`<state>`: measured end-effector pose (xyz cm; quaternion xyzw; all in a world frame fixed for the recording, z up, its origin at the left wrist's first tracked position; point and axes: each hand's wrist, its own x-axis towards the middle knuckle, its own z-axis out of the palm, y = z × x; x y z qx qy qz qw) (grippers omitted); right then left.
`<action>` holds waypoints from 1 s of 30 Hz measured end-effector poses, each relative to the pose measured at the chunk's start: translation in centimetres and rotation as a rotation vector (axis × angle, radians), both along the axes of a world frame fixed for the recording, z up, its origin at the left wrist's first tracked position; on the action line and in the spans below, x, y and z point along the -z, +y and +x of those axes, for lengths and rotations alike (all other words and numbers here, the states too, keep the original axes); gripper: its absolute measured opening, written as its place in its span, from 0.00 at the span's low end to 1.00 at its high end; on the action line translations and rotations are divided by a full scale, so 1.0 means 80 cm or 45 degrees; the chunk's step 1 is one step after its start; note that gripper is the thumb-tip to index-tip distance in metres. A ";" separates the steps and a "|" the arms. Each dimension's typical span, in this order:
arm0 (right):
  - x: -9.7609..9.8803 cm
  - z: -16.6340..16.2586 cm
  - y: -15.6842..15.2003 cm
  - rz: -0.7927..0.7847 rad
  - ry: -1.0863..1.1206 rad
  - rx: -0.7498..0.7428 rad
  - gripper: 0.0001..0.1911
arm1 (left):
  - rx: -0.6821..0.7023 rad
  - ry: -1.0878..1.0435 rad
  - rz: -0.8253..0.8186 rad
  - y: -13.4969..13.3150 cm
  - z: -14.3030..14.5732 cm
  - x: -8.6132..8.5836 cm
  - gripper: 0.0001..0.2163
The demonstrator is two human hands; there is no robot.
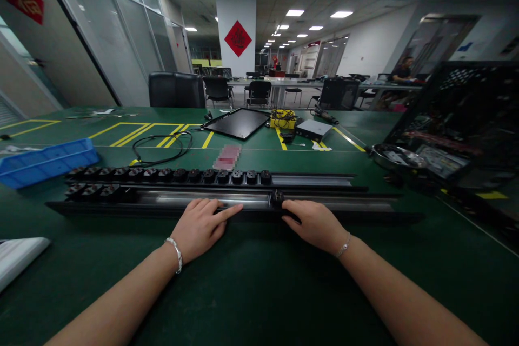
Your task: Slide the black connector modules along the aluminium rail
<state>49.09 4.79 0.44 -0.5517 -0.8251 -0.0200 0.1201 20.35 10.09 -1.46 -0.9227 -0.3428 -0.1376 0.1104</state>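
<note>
My left hand (203,224) rests on the front edge of the near black rail (365,216), fingers over the edge and thumb stretched to the right. It holds nothing that I can see. My right hand (312,221) has its fingers closed at a small black socket module (277,197), which sits in the near rail's shiny channel; the fingertips are partly hidden. Several more socket modules (92,190) sit at this rail's left end. Behind it lies a second black rail (320,179), with a long row of socket modules along its left and middle parts.
A blue bin (48,162) stands at the left. Behind the rails lie a coiled black cable (162,148), a dark flat panel (241,123), a yellow basket (283,119) and a grey box (314,128). A metal bowl (399,155) and a large black case (466,119) stand right.
</note>
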 end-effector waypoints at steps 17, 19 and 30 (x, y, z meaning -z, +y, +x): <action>0.008 0.003 -0.021 0.099 -0.066 0.087 0.19 | 0.021 -0.056 -0.008 0.000 0.001 -0.001 0.23; 0.014 0.001 -0.022 0.159 -0.079 0.103 0.17 | 0.016 -0.052 -0.016 0.000 0.002 -0.001 0.23; 0.016 0.002 -0.016 0.258 -0.089 0.118 0.11 | 0.001 -0.030 -0.021 0.001 0.002 -0.001 0.23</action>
